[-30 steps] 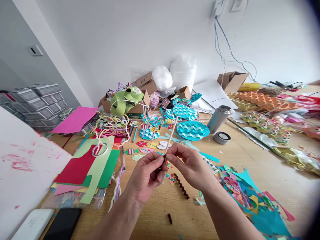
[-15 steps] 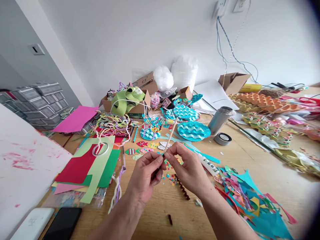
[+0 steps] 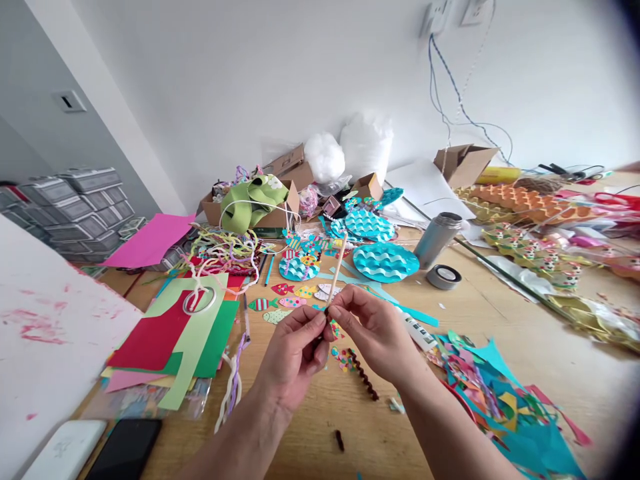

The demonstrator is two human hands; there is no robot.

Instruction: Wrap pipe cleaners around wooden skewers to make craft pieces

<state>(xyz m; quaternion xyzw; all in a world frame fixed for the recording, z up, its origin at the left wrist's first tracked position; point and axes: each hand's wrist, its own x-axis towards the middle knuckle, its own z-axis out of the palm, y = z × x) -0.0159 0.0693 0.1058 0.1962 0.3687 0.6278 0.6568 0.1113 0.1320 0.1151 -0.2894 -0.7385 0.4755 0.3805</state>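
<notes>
The stick (image 3: 337, 270) stands between the two hands' fingertips, its long axis running up and away from the person with a slight lean to the right; the free end points toward the wall (image 3: 240, 80). The left hand (image 3: 295, 340) pinches its lower end between thumb and forefinger, the other fingers curled in. The right hand (image 3: 373, 333) is nearly closed too, thumb and forefinger meeting at the same spot, on a dark bit (image 3: 327, 311) around the stick's foot; the fingertips hide most of that bit.

Well left of the left hand lie a white case (image 3: 65, 448), a phone (image 3: 124, 450) and coloured paper sheets (image 3: 195, 357) with a ring (image 3: 199, 300) on top. Just beyond the left hand are paper fish (image 3: 293, 302), which the stick's lower part crosses in view. Below the right hand lies a curly brown strip (image 3: 364, 377); beyond that hand, a blue disc (image 3: 386, 261). Right of it are a white tube (image 3: 420, 332), partly hidden by the wrist, a bottle (image 3: 440, 240), its lid (image 3: 445, 277), and paper scraps (image 3: 530, 413).
</notes>
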